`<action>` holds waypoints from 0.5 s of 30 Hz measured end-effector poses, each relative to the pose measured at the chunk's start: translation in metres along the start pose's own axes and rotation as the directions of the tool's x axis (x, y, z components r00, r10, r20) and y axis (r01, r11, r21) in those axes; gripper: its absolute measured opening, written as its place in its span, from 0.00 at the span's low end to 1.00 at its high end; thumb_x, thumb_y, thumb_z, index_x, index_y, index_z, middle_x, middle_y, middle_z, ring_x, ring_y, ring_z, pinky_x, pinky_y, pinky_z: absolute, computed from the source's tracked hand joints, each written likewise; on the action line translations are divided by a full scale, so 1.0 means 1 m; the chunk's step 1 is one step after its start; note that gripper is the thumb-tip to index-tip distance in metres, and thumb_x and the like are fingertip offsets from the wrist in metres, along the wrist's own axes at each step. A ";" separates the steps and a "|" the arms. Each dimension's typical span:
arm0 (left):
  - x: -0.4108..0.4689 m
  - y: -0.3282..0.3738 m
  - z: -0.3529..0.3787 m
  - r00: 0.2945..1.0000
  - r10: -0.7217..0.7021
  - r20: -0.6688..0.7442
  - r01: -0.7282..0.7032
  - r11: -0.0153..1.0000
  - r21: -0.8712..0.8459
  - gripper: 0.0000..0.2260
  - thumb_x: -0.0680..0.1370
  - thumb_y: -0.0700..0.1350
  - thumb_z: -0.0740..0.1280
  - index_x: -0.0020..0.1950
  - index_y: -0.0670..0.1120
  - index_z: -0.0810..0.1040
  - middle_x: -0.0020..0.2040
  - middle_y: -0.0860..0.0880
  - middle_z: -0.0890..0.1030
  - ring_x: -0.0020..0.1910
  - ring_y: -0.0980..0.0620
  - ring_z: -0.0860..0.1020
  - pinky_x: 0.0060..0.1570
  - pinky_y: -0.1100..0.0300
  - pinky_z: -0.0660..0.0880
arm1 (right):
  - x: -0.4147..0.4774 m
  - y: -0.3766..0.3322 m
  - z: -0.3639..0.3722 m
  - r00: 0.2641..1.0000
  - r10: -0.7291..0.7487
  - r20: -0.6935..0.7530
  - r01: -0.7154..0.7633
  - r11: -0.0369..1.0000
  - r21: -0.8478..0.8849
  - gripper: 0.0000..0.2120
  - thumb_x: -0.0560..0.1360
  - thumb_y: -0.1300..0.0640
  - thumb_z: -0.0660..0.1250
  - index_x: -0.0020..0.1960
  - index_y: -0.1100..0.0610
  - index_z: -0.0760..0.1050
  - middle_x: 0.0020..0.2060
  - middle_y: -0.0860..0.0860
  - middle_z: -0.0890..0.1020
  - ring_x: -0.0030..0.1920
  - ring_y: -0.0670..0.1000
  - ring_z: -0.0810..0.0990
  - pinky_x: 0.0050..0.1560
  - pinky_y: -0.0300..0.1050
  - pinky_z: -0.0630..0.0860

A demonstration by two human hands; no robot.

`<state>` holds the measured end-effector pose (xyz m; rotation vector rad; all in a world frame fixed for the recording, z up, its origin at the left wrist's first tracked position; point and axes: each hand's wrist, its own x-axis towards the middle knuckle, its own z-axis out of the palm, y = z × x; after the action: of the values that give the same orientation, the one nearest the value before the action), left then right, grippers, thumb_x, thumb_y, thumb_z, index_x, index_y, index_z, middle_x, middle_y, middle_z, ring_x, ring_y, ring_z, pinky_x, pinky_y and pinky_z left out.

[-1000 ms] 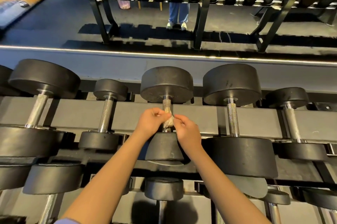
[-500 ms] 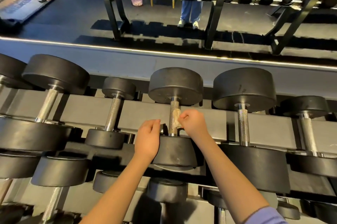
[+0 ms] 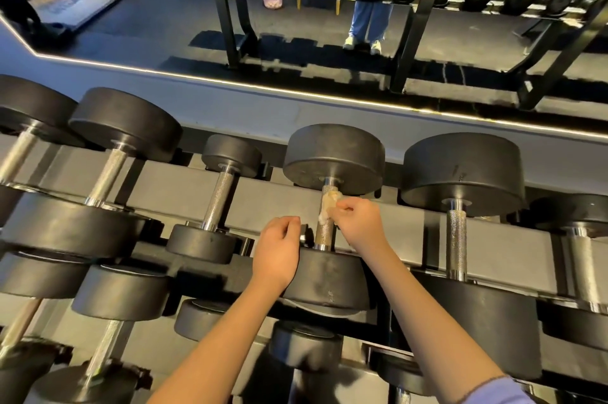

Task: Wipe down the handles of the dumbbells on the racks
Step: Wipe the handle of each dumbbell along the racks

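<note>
A black dumbbell (image 3: pixel 332 156) with a knurled steel handle (image 3: pixel 324 234) lies in the middle of the top rack row. My right hand (image 3: pixel 358 222) pinches a small crumpled beige cloth (image 3: pixel 329 204) against the upper part of that handle. My left hand (image 3: pixel 278 254) hangs just left of the handle's lower end, above the near weight head, fingers loosely curled and holding nothing.
More dumbbells fill the rack (image 3: pixel 184 193) left and right, such as a small one (image 3: pixel 218 202) and a large one (image 3: pixel 460 173). A lower tier lies beneath. A mirror behind reflects another rack and a person's legs (image 3: pixel 367 21).
My left hand let go of the handle and dropped to the left. My right hand slid the cloth up the handle toward the far head.
</note>
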<state>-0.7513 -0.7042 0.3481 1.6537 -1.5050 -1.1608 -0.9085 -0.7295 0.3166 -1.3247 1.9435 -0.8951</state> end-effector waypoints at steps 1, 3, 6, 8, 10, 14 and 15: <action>0.000 0.000 0.000 1.000 0.001 0.001 -0.001 1.000 -0.004 0.13 0.82 0.46 0.58 0.39 0.58 0.71 0.44 0.55 0.76 0.46 0.58 0.72 0.43 0.70 0.66 | -0.001 0.001 0.000 1.000 -0.013 0.007 0.013 1.000 -0.016 0.21 0.71 0.60 0.68 0.24 0.49 0.63 0.23 0.46 0.66 0.28 0.47 0.66 0.32 0.42 0.62; 0.000 -0.001 0.001 1.000 -0.006 0.003 0.006 1.000 -0.013 0.12 0.82 0.46 0.58 0.41 0.57 0.73 0.46 0.54 0.77 0.47 0.57 0.73 0.44 0.64 0.66 | 0.003 0.000 0.002 1.000 0.018 -0.011 -0.019 0.999 -0.027 0.19 0.72 0.61 0.67 0.26 0.48 0.68 0.25 0.44 0.70 0.30 0.45 0.70 0.34 0.40 0.64; 0.000 0.000 0.001 1.000 0.000 -0.004 0.000 1.000 -0.017 0.13 0.82 0.46 0.58 0.38 0.57 0.71 0.44 0.55 0.76 0.45 0.58 0.72 0.44 0.64 0.67 | 0.011 -0.010 0.007 0.992 0.057 -0.109 -0.057 0.998 0.002 0.13 0.74 0.63 0.65 0.31 0.56 0.76 0.27 0.47 0.74 0.32 0.46 0.74 0.34 0.39 0.67; 0.000 0.000 0.001 1.000 0.003 -0.005 -0.003 1.000 0.004 0.13 0.82 0.45 0.57 0.38 0.55 0.71 0.43 0.56 0.75 0.43 0.60 0.71 0.44 0.65 0.67 | 0.015 -0.016 0.008 0.985 0.050 -0.167 -0.047 0.999 0.027 0.10 0.75 0.63 0.64 0.36 0.58 0.78 0.29 0.48 0.76 0.33 0.46 0.74 0.32 0.35 0.64; 0.001 -0.001 0.001 1.000 0.001 -0.004 -0.001 1.000 0.028 0.12 0.82 0.46 0.57 0.39 0.53 0.71 0.42 0.57 0.74 0.42 0.61 0.71 0.44 0.63 0.66 | 0.016 -0.018 0.007 0.984 0.037 -0.176 -0.032 0.999 0.031 0.08 0.75 0.62 0.63 0.39 0.59 0.80 0.32 0.50 0.77 0.35 0.48 0.74 0.33 0.36 0.63; 0.002 -0.003 0.002 1.000 -0.006 -0.012 0.007 0.999 0.041 0.09 0.81 0.45 0.57 0.42 0.50 0.71 0.41 0.58 0.72 0.42 0.60 0.69 0.42 0.66 0.66 | 0.014 -0.018 0.010 0.992 0.023 -0.122 -0.023 1.000 0.000 0.09 0.74 0.51 0.67 0.41 0.56 0.74 0.36 0.52 0.76 0.37 0.50 0.75 0.34 0.40 0.64; 0.002 -0.003 0.001 1.000 -0.007 -0.013 0.008 0.999 0.045 0.09 0.81 0.46 0.57 0.42 0.51 0.71 0.41 0.59 0.72 0.43 0.60 0.70 0.42 0.70 0.65 | 0.014 -0.017 0.011 0.992 0.017 -0.122 -0.021 0.999 -0.031 0.10 0.74 0.50 0.68 0.42 0.57 0.75 0.36 0.52 0.76 0.37 0.50 0.75 0.33 0.39 0.64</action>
<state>-0.7511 -0.7054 0.3443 1.6951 -1.5285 -1.1253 -0.8951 -0.7493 0.3220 -1.2949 2.0683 -0.9593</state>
